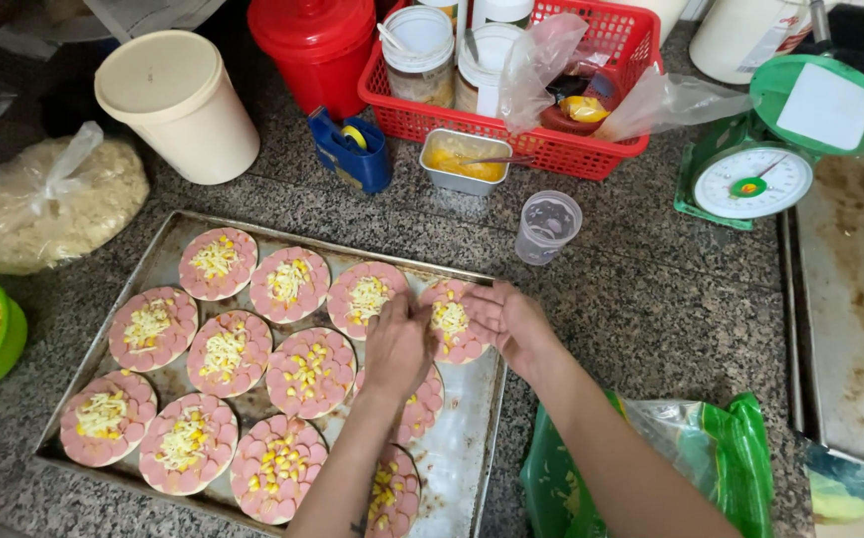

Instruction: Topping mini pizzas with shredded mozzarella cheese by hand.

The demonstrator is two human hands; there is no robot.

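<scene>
Nearest me, a green plastic bag [651, 468] lies under my right forearm. My left hand [397, 344] and right hand [506, 319], fingers loosely curled and holding nothing, press either side of a corn-topped mini pizza [450, 319] on the metal tray [472, 448].

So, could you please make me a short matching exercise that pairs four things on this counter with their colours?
Things:
1. basket
2. bowl of corn
3. lidded tub
4. tape dispenser

Colours:
A. blue
B. cream
C. red
D. green

Pairs: 1-C, 2-D, 3-B, 4-A.

Both hands, left hand and right hand, meet over one topped round on the metal tray.
</scene>
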